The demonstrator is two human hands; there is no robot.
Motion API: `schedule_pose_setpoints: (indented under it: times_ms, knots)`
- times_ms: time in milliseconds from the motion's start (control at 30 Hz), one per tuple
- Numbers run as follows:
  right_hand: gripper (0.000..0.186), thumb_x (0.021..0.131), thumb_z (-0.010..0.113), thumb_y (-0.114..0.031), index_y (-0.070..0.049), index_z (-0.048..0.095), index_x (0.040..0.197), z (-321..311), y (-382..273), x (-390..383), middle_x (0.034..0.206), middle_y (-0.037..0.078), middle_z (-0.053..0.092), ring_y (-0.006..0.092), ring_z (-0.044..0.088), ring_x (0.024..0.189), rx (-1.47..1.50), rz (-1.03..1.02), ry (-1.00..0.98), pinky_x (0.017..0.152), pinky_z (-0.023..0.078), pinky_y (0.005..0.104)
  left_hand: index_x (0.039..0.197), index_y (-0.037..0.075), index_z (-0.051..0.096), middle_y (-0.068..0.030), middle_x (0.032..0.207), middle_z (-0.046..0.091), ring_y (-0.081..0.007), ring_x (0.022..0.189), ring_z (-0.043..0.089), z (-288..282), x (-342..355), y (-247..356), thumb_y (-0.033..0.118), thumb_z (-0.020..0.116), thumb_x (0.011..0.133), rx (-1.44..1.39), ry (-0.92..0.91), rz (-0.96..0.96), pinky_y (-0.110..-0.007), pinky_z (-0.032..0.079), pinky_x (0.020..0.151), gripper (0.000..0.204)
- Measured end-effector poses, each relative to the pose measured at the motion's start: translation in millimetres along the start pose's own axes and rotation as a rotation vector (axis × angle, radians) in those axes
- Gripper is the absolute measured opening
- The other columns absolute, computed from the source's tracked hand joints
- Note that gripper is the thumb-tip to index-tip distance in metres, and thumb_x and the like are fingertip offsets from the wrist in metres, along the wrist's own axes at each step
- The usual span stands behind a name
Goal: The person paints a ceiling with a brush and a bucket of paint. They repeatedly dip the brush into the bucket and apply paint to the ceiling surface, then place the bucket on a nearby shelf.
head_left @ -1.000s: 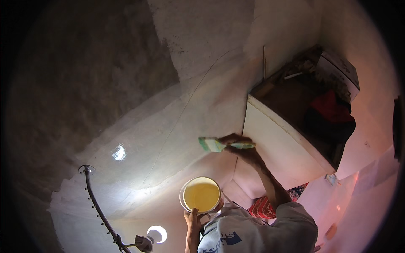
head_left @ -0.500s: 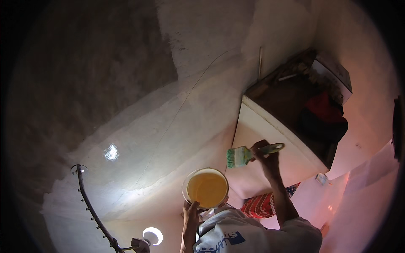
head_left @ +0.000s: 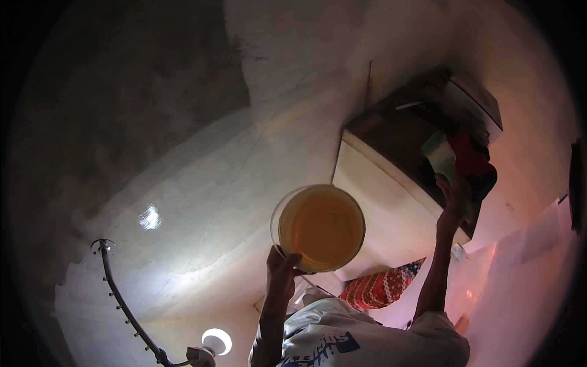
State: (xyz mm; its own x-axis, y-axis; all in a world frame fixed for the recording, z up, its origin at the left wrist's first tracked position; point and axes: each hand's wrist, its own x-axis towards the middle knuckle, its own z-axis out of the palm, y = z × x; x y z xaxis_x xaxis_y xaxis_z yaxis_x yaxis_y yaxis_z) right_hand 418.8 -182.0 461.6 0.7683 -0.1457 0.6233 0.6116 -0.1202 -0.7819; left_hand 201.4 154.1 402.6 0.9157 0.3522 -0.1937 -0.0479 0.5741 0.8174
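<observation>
My left hand [head_left: 282, 273] grips the near-left rim of a round bucket, its thumb over the edge. The bucket [head_left: 363, 235] holds a yellow-amber liquid [head_left: 321, 226] and is tipped so that its inside shows; a thin loop, apparently its handle, curves round the left side. My right hand [head_left: 451, 191], arm stretched up and to the right, is closed round a wide paintbrush [head_left: 439, 154]. Greenish bristles point up and left, in front of the brown top of a white box-like unit [head_left: 385, 196]. Motion smears the brush, and most of its handle is hidden.
A red and black bundle [head_left: 474, 160] and a pale box [head_left: 474, 101] sit on the unit. At lower left curves a metal rail [head_left: 122, 300] near a round lit lamp [head_left: 217, 341]. Red patterned fabric [head_left: 380, 287] lies below. The plastered surface [head_left: 177, 79] has dark and pale patches.
My right hand has swung up and right with the paintbrush, whose bristles have turned from leftward to upward. The bucket has risen, shifted right and looks larger.
</observation>
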Motion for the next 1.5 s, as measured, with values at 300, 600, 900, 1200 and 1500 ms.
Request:
schedule_pose_setpoints:
  times_ms: [300,600,900,1200,1500]
  knots:
    - [0.058,0.081,0.067,0.013,-0.015,0.062,0.132,-18,75,29,0.137,0.016,0.047,0.0308,0.054,0.125,-0.584,-0.485,-0.070,0.089,0.057,0.0325,0.129,-0.003,0.045,-0.0196,0.119,0.058,-0.0304,0.105,0.064,91,55,63,0.005,0.060,0.085,0.060,-0.152,0.011,-0.048,0.064,0.075,0.047]
    - [0.045,0.091,0.067,-0.003,-0.010,0.052,0.133,-19,84,37,0.135,0.019,0.050,0.0350,0.049,0.127,-0.782,-0.643,0.126,0.100,0.048,0.0436,0.115,-0.010,0.040,-0.0234,0.112,0.054,-0.0325,0.103,0.064,195,123,93,0.007,0.058,0.085,0.108,-0.342,0.072,-0.049,0.064,0.081,0.038]
    - [0.043,0.101,0.058,-0.031,-0.004,0.048,0.132,-16,82,38,0.132,0.017,0.053,0.0319,0.050,0.121,-0.718,-0.633,0.258,0.095,0.050,0.0421,0.109,-0.014,0.038,-0.0261,0.110,0.052,-0.0351,0.100,0.066,278,195,83,0.004,0.056,0.085,0.048,-0.478,0.090,-0.046,0.065,0.084,0.035]
    - [0.042,0.102,0.056,-0.032,-0.004,0.047,0.132,-17,82,39,0.131,0.018,0.054,0.0324,0.051,0.121,-0.698,-0.646,0.266,0.093,0.051,0.0422,0.126,-0.011,0.040,-0.0262,0.122,0.049,-0.0383,0.114,0.059,307,247,36,0.000,0.058,0.083,0.022,-0.436,0.010,-0.050,0.065,0.085,0.048]
    - [0.041,0.101,0.057,-0.030,-0.003,0.048,0.131,-21,83,37,0.128,0.018,0.057,0.0332,0.053,0.120,-0.717,-0.617,0.296,0.095,0.051,0.0420,0.131,-0.011,0.039,-0.0240,0.122,0.052,-0.0358,0.115,0.060,316,278,12,0.001,0.057,0.086,0.124,-0.544,-0.068,-0.051,0.062,0.089,0.050]
